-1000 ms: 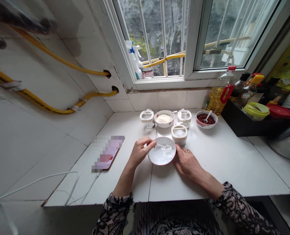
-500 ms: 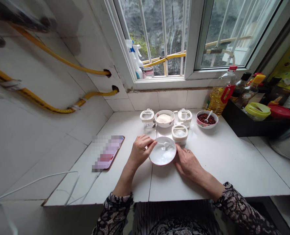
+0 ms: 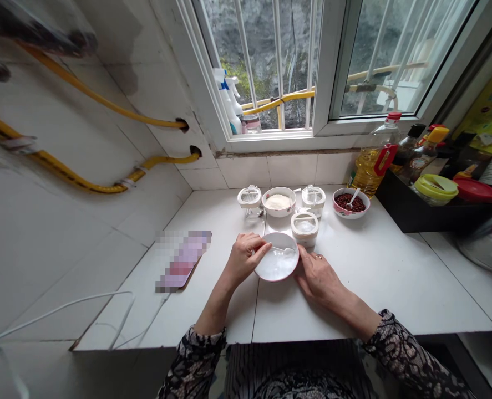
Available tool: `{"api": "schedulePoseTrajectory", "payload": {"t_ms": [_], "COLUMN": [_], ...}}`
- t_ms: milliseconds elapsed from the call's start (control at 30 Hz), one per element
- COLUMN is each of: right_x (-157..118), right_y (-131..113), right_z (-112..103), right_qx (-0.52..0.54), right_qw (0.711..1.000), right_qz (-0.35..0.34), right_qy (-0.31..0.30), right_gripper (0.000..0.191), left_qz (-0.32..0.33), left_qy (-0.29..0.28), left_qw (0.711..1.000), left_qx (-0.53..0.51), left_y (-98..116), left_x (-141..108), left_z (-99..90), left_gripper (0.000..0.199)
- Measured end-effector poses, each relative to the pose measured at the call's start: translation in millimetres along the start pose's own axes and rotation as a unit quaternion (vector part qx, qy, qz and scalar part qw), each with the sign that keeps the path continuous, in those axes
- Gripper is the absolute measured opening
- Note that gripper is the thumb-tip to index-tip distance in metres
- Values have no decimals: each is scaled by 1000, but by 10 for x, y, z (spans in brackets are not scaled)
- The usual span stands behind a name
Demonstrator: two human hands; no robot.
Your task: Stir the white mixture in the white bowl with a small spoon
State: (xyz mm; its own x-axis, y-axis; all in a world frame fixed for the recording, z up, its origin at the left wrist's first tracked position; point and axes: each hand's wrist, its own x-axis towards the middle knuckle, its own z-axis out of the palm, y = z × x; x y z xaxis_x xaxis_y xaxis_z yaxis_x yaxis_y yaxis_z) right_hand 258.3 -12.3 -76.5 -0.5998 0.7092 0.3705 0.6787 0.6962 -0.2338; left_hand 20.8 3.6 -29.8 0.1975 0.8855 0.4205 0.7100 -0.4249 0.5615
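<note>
A white bowl (image 3: 273, 270) with a pinkish rim stands on the counter in front of me, with white contents in it. My left hand (image 3: 246, 255) pinches the handle of a small white spoon (image 3: 286, 251), whose head is down inside the bowl. Against the bowl's right side my right hand (image 3: 314, 271) is closed round the rim and wall, steadying it; some of its fingers are hidden. Just behind the bowl is a lidded jar (image 3: 305, 235) holding something white.
Behind stand a lidded jar (image 3: 249, 202), a bowl of white grains (image 3: 278, 213), another jar (image 3: 318, 206) and a bowl of dark red beans (image 3: 351, 213) with a white spoon. An oil bottle (image 3: 368, 166) and a black rack (image 3: 412, 213) are at right. A phone (image 3: 187, 260) lies left.
My left hand has shifted slightly right, and the spoon's head has moved right and a little lower in the bowl. My right hand stays on the bowl's side.
</note>
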Motion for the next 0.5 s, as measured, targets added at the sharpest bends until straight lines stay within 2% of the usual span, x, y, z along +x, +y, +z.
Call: {"api": "schedulePoseTrajectory", "payload": {"t_ms": [133,233,333,500], "right_x": [2,5,6,1], "right_y": [-2,0,2,2], "right_z": [-8,-6,-3,1], "right_qx": [-1,-6,-2,1], "right_qw": [1000,1000,1000,1000], "right_qz": [1,-2,-3,1], "right_qy": [-1,7,7,4], "right_gripper": [79,81,80,76], "left_qz": [-4,-2,-4,-50], "left_qy": [13,-1,-5,30], "left_qw": [1000,1000,1000,997], "left_qx": [24,25,5,-54], "left_y": [1,1,7,17], "left_x": [7,6,5,6], "left_z": [24,38,42,-2], "left_gripper": [30,31,31,33]}}
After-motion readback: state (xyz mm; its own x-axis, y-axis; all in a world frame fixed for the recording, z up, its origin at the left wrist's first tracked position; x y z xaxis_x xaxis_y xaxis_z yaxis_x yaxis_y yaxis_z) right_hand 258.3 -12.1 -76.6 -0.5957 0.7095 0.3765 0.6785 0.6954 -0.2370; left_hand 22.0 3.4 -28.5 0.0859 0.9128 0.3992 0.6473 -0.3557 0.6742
